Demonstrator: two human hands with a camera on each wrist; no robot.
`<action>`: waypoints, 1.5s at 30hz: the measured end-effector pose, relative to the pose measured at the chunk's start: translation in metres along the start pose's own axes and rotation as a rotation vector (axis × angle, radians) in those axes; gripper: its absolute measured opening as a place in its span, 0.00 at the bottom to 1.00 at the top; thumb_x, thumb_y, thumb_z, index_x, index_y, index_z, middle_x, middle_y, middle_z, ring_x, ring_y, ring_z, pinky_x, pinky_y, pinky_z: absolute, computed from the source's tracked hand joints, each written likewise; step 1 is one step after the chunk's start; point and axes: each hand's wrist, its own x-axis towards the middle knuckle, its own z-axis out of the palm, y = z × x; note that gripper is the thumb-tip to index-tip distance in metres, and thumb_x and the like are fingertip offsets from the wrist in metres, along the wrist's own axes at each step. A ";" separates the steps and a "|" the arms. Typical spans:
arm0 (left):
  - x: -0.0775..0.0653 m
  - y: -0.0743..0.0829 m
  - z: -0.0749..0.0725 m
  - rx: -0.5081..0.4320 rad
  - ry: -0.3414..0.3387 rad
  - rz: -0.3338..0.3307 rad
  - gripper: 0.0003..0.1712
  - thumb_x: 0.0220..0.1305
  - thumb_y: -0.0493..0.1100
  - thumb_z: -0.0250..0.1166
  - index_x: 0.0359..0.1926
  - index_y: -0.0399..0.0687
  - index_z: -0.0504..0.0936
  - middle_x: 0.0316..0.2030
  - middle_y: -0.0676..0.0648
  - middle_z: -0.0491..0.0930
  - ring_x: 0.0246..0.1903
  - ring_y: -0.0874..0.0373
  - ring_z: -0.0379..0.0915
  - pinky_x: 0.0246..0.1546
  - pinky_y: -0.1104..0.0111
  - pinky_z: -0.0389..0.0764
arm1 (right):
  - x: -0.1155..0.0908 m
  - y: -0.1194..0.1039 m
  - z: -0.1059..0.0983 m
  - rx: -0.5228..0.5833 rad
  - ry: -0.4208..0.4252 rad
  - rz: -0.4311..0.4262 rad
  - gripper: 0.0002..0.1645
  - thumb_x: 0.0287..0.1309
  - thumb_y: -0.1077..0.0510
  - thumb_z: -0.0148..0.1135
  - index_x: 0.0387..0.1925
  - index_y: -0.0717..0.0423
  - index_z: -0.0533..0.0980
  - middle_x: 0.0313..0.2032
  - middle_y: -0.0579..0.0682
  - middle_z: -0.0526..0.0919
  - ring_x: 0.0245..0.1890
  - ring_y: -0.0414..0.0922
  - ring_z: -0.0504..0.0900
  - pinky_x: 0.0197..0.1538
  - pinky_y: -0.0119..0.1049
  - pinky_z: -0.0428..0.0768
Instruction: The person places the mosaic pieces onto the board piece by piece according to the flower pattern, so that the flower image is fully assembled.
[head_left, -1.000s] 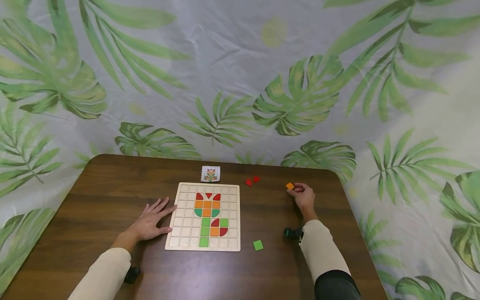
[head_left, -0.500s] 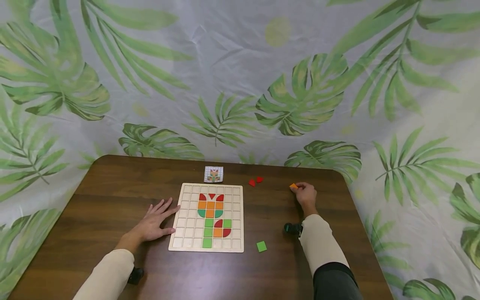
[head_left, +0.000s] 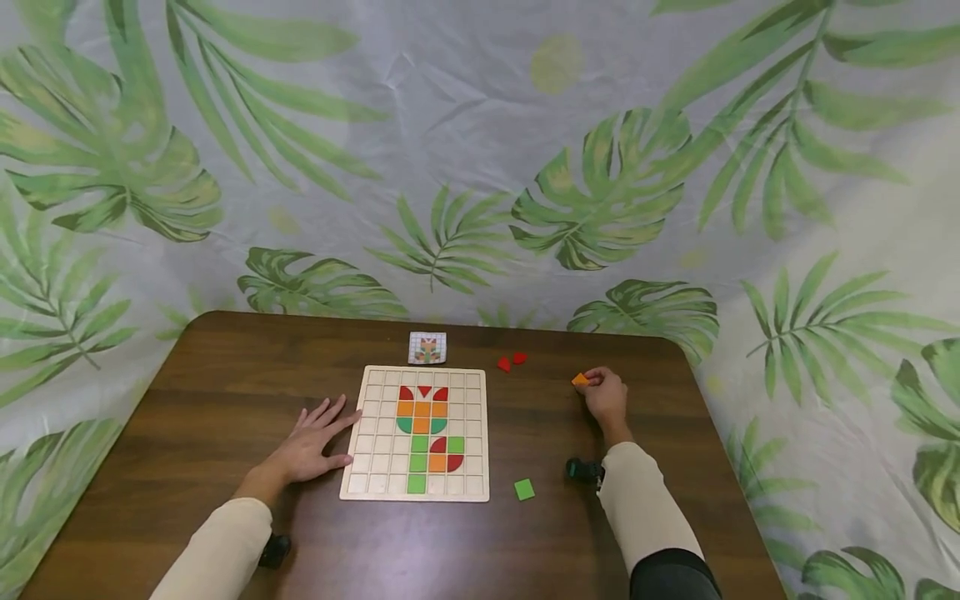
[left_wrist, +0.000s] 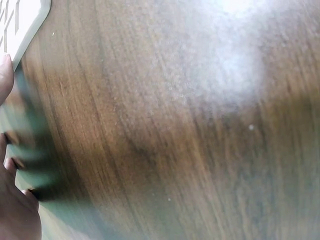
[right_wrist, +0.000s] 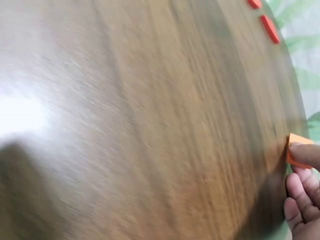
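Note:
My right hand (head_left: 606, 395) pinches an orange square tile (head_left: 580, 379) near the table's back right; the right wrist view shows the orange tile (right_wrist: 298, 150) between thumb and fingers. With fingers spread, my left hand (head_left: 306, 446) lies flat at the left edge of a pale wooden grid board (head_left: 375, 467), fingertips touching it. A tulip-like figure of red, orange and green pieces fills part of the grid. In the left wrist view only some fingers (left_wrist: 6, 80) and a board corner (left_wrist: 30, 25) appear.
Two red pieces (head_left: 505, 364) lie behind the board to its right. A green square tile (head_left: 524, 489) sits right of the board. Behind the board is a small printed pattern card (head_left: 427, 347). A leaf-patterned cloth (head_left: 465, 150) hangs behind the dark wooden table (head_left: 187, 400).
The right hand's grip on the orange tile now shows it lifted and shifted slightly toward the board. My left hand stays at the board's edge. The head view shifted a little.

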 end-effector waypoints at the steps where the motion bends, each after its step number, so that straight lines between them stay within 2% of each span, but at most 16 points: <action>1: 0.000 0.001 0.000 -0.004 0.001 0.002 0.41 0.58 0.57 0.66 0.69 0.45 0.66 0.70 0.29 0.53 0.68 0.27 0.45 0.61 0.31 0.43 | -0.003 0.000 0.001 0.007 -0.004 -0.001 0.12 0.56 0.61 0.68 0.39 0.63 0.78 0.34 0.57 0.81 0.38 0.54 0.77 0.40 0.41 0.74; 4: 0.000 0.001 0.002 -0.003 0.007 0.004 0.41 0.58 0.56 0.67 0.69 0.45 0.66 0.70 0.29 0.54 0.67 0.26 0.46 0.61 0.31 0.44 | -0.012 -0.001 0.001 0.025 -0.010 -0.029 0.11 0.55 0.60 0.69 0.37 0.63 0.78 0.32 0.56 0.81 0.39 0.55 0.76 0.43 0.44 0.72; 9: 0.001 0.002 0.003 -0.006 0.000 -0.004 0.42 0.58 0.56 0.67 0.69 0.45 0.66 0.70 0.30 0.53 0.68 0.26 0.45 0.62 0.31 0.43 | -0.027 -0.005 0.003 0.021 -0.049 -0.107 0.09 0.56 0.61 0.67 0.35 0.64 0.78 0.30 0.56 0.81 0.38 0.57 0.77 0.56 0.51 0.62; 11: 0.001 0.001 0.002 -0.008 0.000 -0.009 0.42 0.58 0.56 0.67 0.69 0.45 0.66 0.70 0.29 0.53 0.68 0.26 0.45 0.62 0.31 0.43 | -0.034 -0.008 0.005 0.021 -0.074 -0.132 0.08 0.55 0.63 0.67 0.35 0.65 0.78 0.30 0.56 0.81 0.36 0.55 0.79 0.58 0.50 0.64; 13: 0.001 0.001 0.001 -0.006 -0.002 -0.012 0.42 0.57 0.56 0.67 0.69 0.45 0.66 0.70 0.30 0.53 0.68 0.26 0.45 0.62 0.31 0.43 | -0.041 -0.012 0.007 0.029 -0.092 -0.149 0.08 0.53 0.64 0.67 0.34 0.65 0.78 0.30 0.56 0.82 0.33 0.52 0.81 0.53 0.46 0.72; 15: 0.001 0.001 0.000 0.000 -0.005 -0.011 0.42 0.58 0.57 0.67 0.69 0.45 0.66 0.70 0.30 0.53 0.68 0.26 0.45 0.62 0.31 0.43 | -0.047 -0.016 0.009 0.044 -0.110 -0.160 0.07 0.51 0.66 0.68 0.33 0.65 0.78 0.29 0.55 0.82 0.31 0.49 0.82 0.43 0.40 0.79; 16: 0.001 0.001 -0.001 0.000 -0.005 -0.012 0.42 0.58 0.56 0.67 0.69 0.45 0.66 0.70 0.30 0.53 0.68 0.26 0.45 0.62 0.31 0.43 | -0.049 -0.019 0.011 0.051 -0.122 -0.168 0.07 0.51 0.67 0.68 0.33 0.65 0.79 0.29 0.55 0.82 0.30 0.48 0.81 0.38 0.38 0.80; 19: 0.002 0.002 -0.001 -0.002 -0.015 -0.017 0.42 0.58 0.57 0.67 0.69 0.45 0.66 0.71 0.30 0.53 0.68 0.27 0.44 0.62 0.32 0.42 | -0.054 -0.029 0.016 0.066 -0.164 -0.205 0.07 0.49 0.69 0.68 0.32 0.65 0.79 0.28 0.55 0.82 0.29 0.46 0.81 0.34 0.33 0.79; 24: 0.003 0.002 -0.001 -0.003 -0.023 -0.025 0.42 0.58 0.57 0.67 0.69 0.46 0.66 0.71 0.30 0.52 0.68 0.27 0.44 0.63 0.32 0.42 | -0.064 -0.048 0.027 0.100 -0.262 -0.276 0.07 0.49 0.69 0.68 0.33 0.66 0.79 0.28 0.54 0.82 0.28 0.45 0.81 0.33 0.34 0.81; 33: 0.002 0.001 -0.002 -0.001 -0.023 -0.025 0.42 0.57 0.56 0.68 0.69 0.45 0.66 0.70 0.30 0.53 0.68 0.26 0.45 0.62 0.32 0.43 | -0.087 -0.084 0.053 0.058 -0.393 -0.393 0.05 0.52 0.67 0.68 0.33 0.61 0.80 0.27 0.49 0.81 0.27 0.41 0.76 0.31 0.30 0.76; 45: 0.001 0.005 -0.004 0.000 -0.032 -0.028 0.42 0.58 0.56 0.67 0.69 0.45 0.66 0.70 0.29 0.52 0.68 0.26 0.45 0.62 0.32 0.43 | -0.105 -0.117 0.090 0.061 -0.551 -0.477 0.03 0.53 0.65 0.68 0.32 0.61 0.82 0.25 0.46 0.79 0.25 0.39 0.73 0.31 0.27 0.75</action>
